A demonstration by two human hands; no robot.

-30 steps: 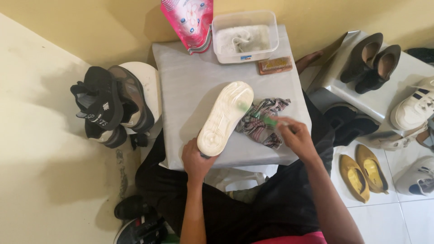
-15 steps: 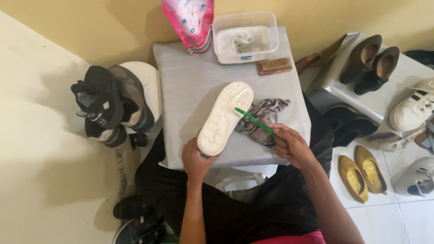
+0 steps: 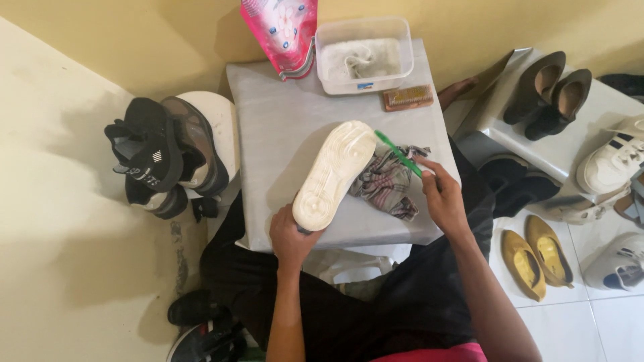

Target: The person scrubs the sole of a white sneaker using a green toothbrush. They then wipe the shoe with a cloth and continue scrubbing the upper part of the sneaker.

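White rubber-soled shoe (image 3: 333,173), sole up on the grey table (image 3: 268,121), is gripped at its heel by the left hand (image 3: 292,236) while the right hand (image 3: 444,198) pinches a green toothbrush (image 3: 398,153) at its edge, seemingly mid-scrub, calling for firm strokes.

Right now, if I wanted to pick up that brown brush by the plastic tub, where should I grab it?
Pinch the brown brush across its narrow width, coming straight down from above. It lies flat on the grey table, long sides bare, with the tub close behind it.
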